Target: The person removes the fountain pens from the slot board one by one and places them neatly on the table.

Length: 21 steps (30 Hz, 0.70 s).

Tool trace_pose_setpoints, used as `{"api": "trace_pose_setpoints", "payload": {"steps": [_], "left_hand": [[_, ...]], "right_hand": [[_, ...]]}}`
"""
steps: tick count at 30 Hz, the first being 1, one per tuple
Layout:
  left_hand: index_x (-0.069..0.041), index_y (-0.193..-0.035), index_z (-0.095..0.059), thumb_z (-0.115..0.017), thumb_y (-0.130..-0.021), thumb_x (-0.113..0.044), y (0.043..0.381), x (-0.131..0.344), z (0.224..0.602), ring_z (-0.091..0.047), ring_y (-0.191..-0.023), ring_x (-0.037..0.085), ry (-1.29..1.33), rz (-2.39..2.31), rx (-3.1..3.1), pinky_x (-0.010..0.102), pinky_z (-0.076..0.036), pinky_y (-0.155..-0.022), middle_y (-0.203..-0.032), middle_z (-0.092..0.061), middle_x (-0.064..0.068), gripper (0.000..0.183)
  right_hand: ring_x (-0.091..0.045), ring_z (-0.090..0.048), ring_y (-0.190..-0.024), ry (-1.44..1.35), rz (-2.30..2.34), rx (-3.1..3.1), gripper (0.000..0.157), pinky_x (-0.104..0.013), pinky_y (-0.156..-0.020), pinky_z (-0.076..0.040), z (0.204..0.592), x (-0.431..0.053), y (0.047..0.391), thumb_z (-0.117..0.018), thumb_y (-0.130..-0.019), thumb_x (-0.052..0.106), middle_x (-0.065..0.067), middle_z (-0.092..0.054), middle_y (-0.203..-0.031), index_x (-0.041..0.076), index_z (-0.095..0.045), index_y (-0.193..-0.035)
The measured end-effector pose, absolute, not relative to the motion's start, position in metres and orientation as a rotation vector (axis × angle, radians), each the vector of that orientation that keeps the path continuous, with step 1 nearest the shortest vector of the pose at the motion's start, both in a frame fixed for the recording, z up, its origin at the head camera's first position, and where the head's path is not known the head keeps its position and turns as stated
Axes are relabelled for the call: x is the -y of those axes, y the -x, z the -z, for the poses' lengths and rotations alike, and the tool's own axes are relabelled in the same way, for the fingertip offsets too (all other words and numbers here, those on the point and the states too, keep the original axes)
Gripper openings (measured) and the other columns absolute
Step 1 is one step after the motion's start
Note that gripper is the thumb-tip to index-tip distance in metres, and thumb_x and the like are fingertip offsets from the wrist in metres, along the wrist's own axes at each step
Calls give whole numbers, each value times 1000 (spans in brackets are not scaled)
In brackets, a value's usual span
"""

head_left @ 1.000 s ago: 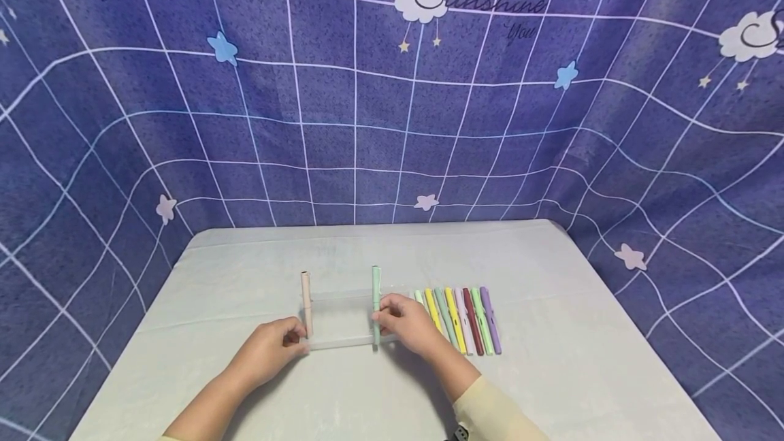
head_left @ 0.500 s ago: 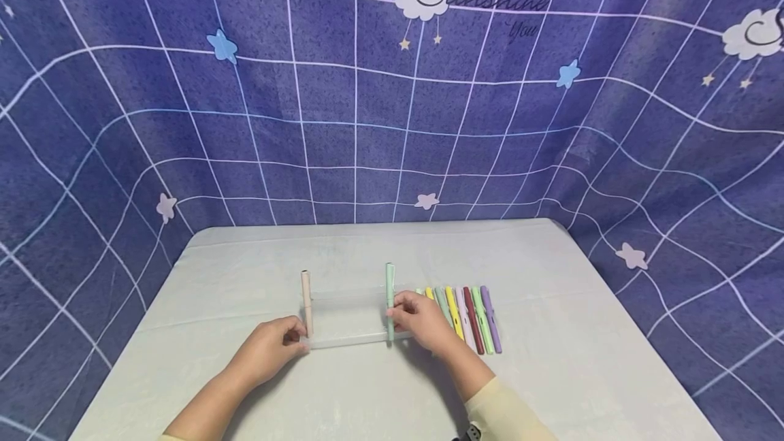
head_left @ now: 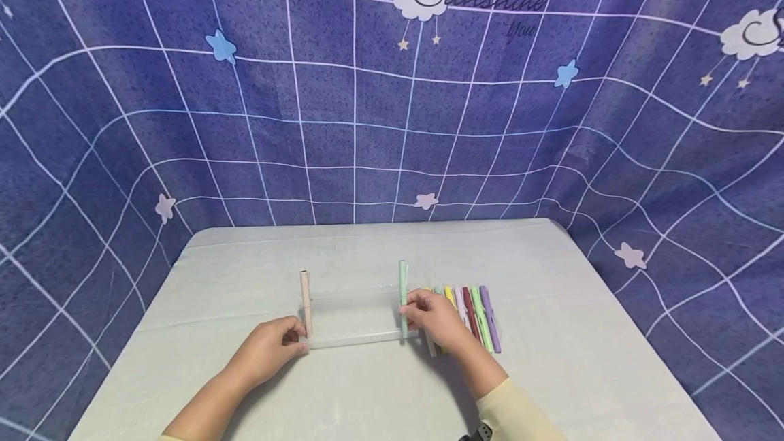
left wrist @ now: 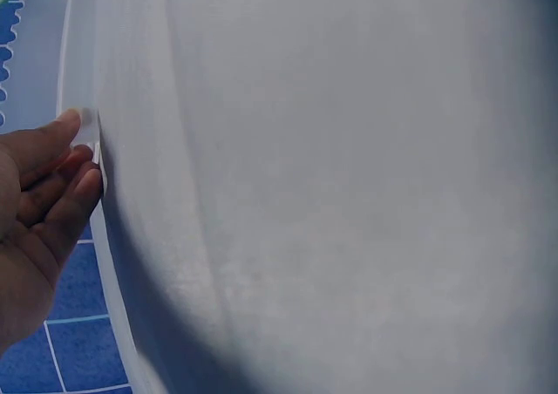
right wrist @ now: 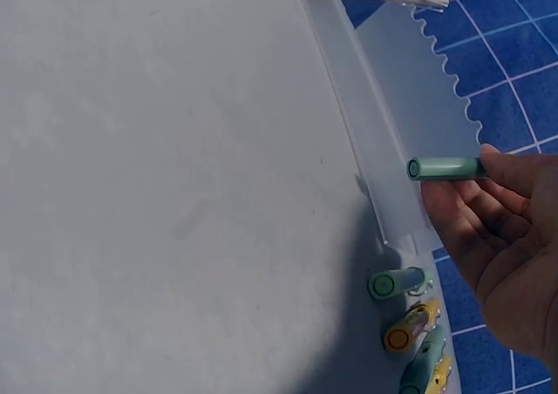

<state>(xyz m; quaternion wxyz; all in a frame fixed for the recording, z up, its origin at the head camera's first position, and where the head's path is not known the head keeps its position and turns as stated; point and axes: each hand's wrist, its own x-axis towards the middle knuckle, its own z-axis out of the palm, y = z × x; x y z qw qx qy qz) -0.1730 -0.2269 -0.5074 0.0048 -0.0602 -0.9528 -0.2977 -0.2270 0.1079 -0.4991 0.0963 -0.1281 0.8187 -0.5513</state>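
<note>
A translucent plastic pen rack point(head_left: 361, 340) with a scalloped back edge point(right wrist: 453, 80) sits on the table. My left hand point(head_left: 263, 352) pinches its front left corner point(left wrist: 85, 131) between thumb and fingers. A pale pink pen point(head_left: 306, 301) leans upright in the rack's left end, just beside that hand. Toward the right end, my right hand point(head_left: 437, 318) pinches a mint green pen point(head_left: 403, 284), held upright over the rack. In the right wrist view the end of this green pen point(right wrist: 436, 168) shows past the fingertips, close over the rack's front strip.
Right of the rack lies a row of several pens, among them yellow, dark red point(head_left: 471, 308), light green point(head_left: 480, 315) and purple point(head_left: 490, 318); my right hand hides part of it. A white cloth covers the table point(head_left: 355, 400). A blue gridded curtain point(head_left: 343, 101) surrounds it.
My right hand has slid the mint green pen rightward along the rack, from its middle toward the right end. The left hand and the pink pen have stayed in place.
</note>
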Motion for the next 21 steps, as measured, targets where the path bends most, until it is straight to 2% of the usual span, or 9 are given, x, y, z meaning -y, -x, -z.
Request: {"api": "trace_pose_setpoints", "payload": {"steps": [6,14,21], "left_hand": [[-22,-89,-66,-82,-77,-18,173,228,508,-60,-79,3,192,922,2986,33,-54,-77,-80,-65,-14,20],[-23,-88,-65,-82,-77,-19,173,226,507,-60,-79,3,187,914,2990,34,-54,-79,-80,-65,-15,21],[-23,-88,-65,-82,-77,-20,173,227,507,-60,-79,2,189,899,2990,33,-54,-78,-80,-64,-15,21]], "right_hand": [[-29,-71,-79,373,1613,-2446,19,-43,-75,-57,497,-115,227,-64,-96,25,-8,-72,-89,9,-66,-105],[-24,-71,-77,328,1654,-2438,23,-39,-72,-59,499,-129,228,-66,-95,25,-10,-71,-92,7,-66,-107],[-29,-70,-77,297,1675,-2425,27,-42,-73,-59,498,-142,228,-66,-95,23,-15,-71,-97,3,-64,-113]]}}
